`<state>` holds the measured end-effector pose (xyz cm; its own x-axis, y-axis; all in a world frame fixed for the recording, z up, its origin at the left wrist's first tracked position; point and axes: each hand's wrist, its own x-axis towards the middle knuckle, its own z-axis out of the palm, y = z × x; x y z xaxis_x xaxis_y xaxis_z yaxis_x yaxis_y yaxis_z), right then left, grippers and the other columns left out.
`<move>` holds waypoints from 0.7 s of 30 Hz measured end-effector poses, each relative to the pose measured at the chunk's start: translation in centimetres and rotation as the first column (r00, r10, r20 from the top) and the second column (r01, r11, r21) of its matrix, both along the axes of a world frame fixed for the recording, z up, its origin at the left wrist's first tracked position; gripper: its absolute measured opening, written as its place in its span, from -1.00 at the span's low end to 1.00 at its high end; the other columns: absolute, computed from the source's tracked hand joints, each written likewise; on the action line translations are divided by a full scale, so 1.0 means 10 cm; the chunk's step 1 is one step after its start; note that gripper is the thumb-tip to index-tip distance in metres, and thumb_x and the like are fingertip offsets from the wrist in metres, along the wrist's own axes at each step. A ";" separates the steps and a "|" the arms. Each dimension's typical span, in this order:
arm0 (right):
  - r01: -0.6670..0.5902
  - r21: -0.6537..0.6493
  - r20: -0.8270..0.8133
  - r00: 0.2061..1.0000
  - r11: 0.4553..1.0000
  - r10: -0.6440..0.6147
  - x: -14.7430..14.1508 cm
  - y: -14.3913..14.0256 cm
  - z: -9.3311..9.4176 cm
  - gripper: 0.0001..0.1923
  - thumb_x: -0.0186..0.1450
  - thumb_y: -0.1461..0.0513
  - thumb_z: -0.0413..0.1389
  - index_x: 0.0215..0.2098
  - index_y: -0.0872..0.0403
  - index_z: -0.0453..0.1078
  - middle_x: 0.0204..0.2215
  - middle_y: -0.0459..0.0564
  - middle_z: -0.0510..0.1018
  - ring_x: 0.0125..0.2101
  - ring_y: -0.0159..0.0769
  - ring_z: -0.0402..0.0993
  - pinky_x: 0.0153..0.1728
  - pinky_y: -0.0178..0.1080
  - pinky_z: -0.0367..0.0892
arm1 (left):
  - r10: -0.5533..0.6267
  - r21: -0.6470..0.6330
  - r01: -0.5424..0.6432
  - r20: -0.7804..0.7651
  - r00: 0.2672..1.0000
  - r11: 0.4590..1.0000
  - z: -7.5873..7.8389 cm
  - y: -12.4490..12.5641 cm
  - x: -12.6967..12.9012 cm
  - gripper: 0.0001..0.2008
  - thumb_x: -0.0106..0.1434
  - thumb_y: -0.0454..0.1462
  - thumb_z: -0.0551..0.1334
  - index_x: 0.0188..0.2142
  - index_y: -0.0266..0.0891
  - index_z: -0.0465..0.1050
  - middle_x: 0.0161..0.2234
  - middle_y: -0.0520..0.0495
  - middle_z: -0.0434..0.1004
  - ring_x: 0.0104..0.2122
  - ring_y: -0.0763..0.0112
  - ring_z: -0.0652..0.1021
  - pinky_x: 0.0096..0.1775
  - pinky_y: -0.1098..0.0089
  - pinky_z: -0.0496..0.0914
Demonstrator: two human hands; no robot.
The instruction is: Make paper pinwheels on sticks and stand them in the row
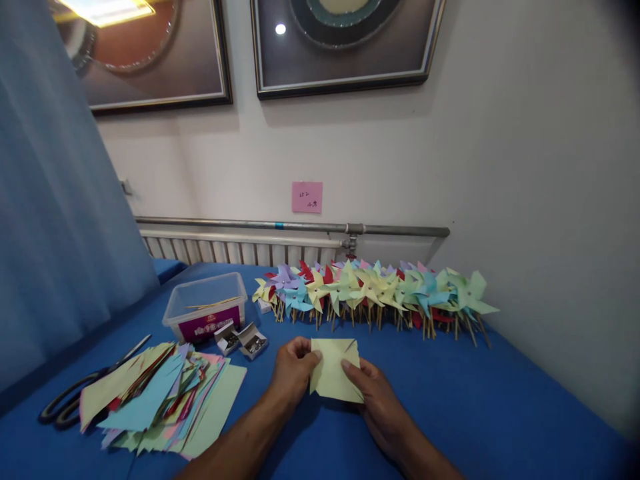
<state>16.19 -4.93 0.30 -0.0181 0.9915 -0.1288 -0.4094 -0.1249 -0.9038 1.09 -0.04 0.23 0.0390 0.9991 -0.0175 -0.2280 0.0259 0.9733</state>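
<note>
left hand (294,371) and right hand (381,404) pinch opposite edges of a pale yellow paper square (334,371) (folded corner up) above the blue table (500,400), near the paper stack (165,400).

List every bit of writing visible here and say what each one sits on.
Pink note on the wall: handwritten marks, too small to read.
Magenta label on the clear plastic box: pale print, too blurred to read.
Nothing readable on the yellow paper held by the left hand and right hand.
</note>
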 end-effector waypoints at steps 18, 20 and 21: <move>-0.032 -0.004 -0.018 0.999 0.999 0.032 0.00 0.02 -0.04 -0.49 0.11 -0.04 0.41 -0.12 0.15 0.59 -0.32 0.13 0.74 -0.25 0.00 0.68 -0.16 -0.06 0.53 | 0.049 0.062 -0.042 -0.112 0.993 0.997 0.00 0.01 -0.03 -0.75 -0.11 -0.15 0.40 -0.51 -0.25 0.43 -0.58 0.07 0.44 -0.56 0.51 0.36 -0.45 0.47 0.23; -0.023 -0.012 -0.012 1.000 1.000 0.023 0.01 0.04 -0.07 -0.50 0.11 -0.02 0.41 -0.13 0.15 0.59 -0.32 0.13 0.74 -0.26 0.00 0.68 -0.17 -0.07 0.53 | 0.070 0.088 -0.057 -0.153 0.986 0.995 -0.02 0.02 -0.04 -0.77 -0.08 -0.15 0.37 -0.52 -0.24 0.42 -0.59 0.09 0.41 -0.57 0.52 0.34 -0.47 0.48 0.22; -0.032 -0.012 -0.011 0.999 0.999 0.032 0.01 0.05 -0.09 -0.50 0.12 -0.02 0.40 -0.13 0.15 0.59 -0.32 0.13 0.74 -0.26 0.00 0.68 -0.17 -0.06 0.53 | 0.084 0.100 -0.067 -0.180 0.980 0.993 -0.04 0.02 -0.04 -0.78 -0.06 -0.16 0.35 -0.52 -0.23 0.41 -0.60 0.10 0.40 -0.57 0.52 0.34 -0.47 0.48 0.21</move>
<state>16.30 -4.45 -0.59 -0.0510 0.9887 -0.1408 -0.4145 -0.1493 -0.8977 0.72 0.19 -0.12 -0.0318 0.9966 0.0763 -0.0432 -0.0776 0.9960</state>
